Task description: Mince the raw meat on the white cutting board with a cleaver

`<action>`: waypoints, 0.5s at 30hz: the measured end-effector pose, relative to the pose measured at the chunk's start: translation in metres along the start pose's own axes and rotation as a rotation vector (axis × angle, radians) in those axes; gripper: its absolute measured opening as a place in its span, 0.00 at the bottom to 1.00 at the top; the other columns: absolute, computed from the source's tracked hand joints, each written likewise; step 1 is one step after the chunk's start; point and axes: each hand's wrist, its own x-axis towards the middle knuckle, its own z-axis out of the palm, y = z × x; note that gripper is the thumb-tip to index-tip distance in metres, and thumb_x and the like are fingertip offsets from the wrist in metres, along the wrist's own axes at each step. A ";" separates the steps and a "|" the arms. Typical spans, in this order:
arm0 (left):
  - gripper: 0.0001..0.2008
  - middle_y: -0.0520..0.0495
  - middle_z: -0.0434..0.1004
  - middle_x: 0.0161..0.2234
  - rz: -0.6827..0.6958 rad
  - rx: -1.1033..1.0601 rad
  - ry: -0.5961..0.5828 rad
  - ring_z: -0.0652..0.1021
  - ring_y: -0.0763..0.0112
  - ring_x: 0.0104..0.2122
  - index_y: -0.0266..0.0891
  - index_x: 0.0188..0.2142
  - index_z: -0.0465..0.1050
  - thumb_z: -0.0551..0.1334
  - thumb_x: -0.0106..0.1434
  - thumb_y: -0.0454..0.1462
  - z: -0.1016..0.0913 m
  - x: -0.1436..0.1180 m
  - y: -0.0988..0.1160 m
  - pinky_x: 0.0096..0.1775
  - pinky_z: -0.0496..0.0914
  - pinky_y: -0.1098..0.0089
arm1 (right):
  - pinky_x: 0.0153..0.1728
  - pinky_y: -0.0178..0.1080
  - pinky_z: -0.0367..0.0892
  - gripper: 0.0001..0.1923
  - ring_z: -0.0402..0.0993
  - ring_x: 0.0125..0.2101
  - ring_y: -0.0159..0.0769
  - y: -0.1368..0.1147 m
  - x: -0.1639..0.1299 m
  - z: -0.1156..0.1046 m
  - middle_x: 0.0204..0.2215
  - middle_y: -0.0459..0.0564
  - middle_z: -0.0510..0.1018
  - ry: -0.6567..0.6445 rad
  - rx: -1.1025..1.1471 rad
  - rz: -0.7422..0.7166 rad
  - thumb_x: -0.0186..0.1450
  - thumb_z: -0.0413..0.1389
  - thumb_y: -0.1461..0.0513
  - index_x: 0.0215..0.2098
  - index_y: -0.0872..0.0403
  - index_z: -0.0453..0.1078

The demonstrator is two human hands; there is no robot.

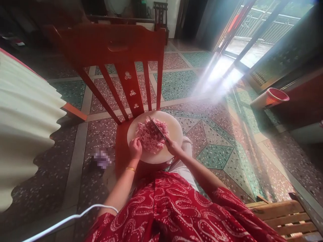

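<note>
A round white cutting board (174, 129) lies on the seat of a red wooden chair (111, 47), and on it sits a heap of chopped pink meat (150, 136), spread over the middle of the board. The right hand (173, 146) is closed around the handle of a knife (157, 128) — the blade slants up and to the left across the top of the heap, its tip near the far side of the meat. The left hand (135, 148) is curled into a loose fist at the near left edge of the heap, fingers touching the meat; a thin gold bangle (130, 169) circles that wrist. Both forearms reach out from a red patterned garment (174, 211) in the foreground. The chair stands on a speckled terrazzo floor (217, 134) with green and pink panels; a red-rimmed bucket (271, 97) lies on its side well off to the right, and a white cable (70, 218) runs across the lower left
</note>
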 end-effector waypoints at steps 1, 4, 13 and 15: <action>0.14 0.40 0.75 0.38 0.004 0.010 -0.004 0.75 0.60 0.42 0.38 0.40 0.72 0.49 0.64 0.37 0.000 -0.001 0.000 0.49 0.68 0.58 | 0.46 0.43 0.69 0.23 0.76 0.45 0.45 0.007 -0.001 0.004 0.46 0.53 0.79 -0.026 0.002 0.042 0.68 0.47 0.60 0.61 0.51 0.62; 0.13 0.40 0.75 0.39 0.016 0.028 -0.041 0.74 0.59 0.43 0.38 0.40 0.71 0.49 0.64 0.37 -0.001 -0.003 0.002 0.48 0.68 0.57 | 0.36 0.39 0.72 0.22 0.77 0.34 0.39 0.022 -0.010 0.003 0.37 0.50 0.80 0.013 0.172 0.075 0.67 0.47 0.56 0.58 0.50 0.64; 0.13 0.40 0.75 0.39 0.053 0.041 -0.001 0.74 0.61 0.43 0.38 0.39 0.72 0.49 0.64 0.36 0.002 -0.001 0.000 0.51 0.67 0.59 | 0.13 0.27 0.55 0.20 0.56 0.13 0.23 0.067 -0.037 -0.018 0.17 0.35 0.62 0.121 0.729 0.356 0.59 0.47 0.45 0.37 0.52 0.61; 0.13 0.40 0.75 0.39 0.054 0.048 0.005 0.75 0.61 0.43 0.39 0.39 0.72 0.49 0.64 0.36 0.004 -0.001 -0.002 0.51 0.67 0.59 | 0.13 0.27 0.55 0.21 0.56 0.12 0.23 0.078 -0.037 -0.021 0.16 0.34 0.61 0.119 0.739 0.383 0.59 0.47 0.44 0.39 0.52 0.59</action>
